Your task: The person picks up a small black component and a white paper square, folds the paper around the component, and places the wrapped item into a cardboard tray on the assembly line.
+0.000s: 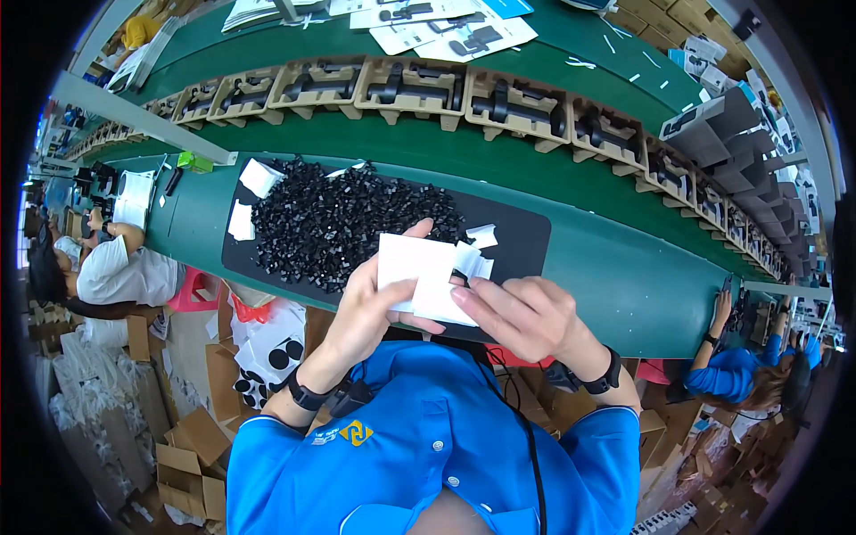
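Note:
Above the table's near edge, my left hand [366,294] is closed on several white paper sheets [415,267], its thumb lying across them. My right hand [535,312] pinches at their right side with thumb and forefinger. A small black piece [458,277] shows at those fingertips, partly covered. Beside it, a curled white flap [473,261] stands up from the sheets. Just beyond my hands, a wide heap of small black parts [339,218] lies on a dark mat [522,245].
Loose white papers [260,178] lie around the heap. Across the green table [615,267], a row of brown moulded trays [517,111] holds black devices. Printed leaflets [455,36] are at the back. Co-workers sit at left [129,272] and right [727,370]; cardboard boxes [187,477] stand below.

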`<act>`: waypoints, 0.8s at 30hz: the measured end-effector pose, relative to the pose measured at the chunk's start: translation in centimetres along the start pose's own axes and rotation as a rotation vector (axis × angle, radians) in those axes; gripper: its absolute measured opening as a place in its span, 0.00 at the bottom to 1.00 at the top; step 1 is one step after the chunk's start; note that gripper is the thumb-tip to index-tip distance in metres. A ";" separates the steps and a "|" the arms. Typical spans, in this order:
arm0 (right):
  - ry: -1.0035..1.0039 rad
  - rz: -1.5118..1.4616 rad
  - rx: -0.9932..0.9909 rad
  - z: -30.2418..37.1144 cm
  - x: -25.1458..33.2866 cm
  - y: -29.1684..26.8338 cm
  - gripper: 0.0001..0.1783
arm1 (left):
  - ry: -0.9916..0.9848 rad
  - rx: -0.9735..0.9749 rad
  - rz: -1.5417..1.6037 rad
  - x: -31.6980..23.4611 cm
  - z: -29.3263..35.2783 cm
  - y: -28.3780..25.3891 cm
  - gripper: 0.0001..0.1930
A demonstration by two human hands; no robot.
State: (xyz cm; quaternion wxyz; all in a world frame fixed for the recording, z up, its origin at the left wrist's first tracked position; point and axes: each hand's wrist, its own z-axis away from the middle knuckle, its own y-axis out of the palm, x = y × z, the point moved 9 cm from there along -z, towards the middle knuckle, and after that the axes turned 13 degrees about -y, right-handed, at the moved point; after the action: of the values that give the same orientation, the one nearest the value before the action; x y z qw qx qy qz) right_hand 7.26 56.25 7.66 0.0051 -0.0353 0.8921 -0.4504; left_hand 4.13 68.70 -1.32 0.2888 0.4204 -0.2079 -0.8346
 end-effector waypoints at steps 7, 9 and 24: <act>0.095 0.016 0.102 1.4 -2.0 -2.8 0.22 | 0.048 -0.092 -0.329 -0.3 -1.7 3.0 0.40; 0.467 -0.374 -0.010 3.7 -5.3 -3.4 0.18 | 0.050 -0.098 -0.341 -0.1 -2.2 3.8 0.40; 0.542 -0.746 -0.140 12.8 -12.3 -1.8 0.07 | 0.039 -0.093 -0.749 2.3 -10.9 9.9 0.18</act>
State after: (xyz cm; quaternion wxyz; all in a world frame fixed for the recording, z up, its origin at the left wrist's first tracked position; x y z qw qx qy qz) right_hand 20.16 45.76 1.20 -0.3931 -0.2350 0.8158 -0.3531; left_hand 15.04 58.67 -2.96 -0.0139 0.4694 0.0038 -0.8829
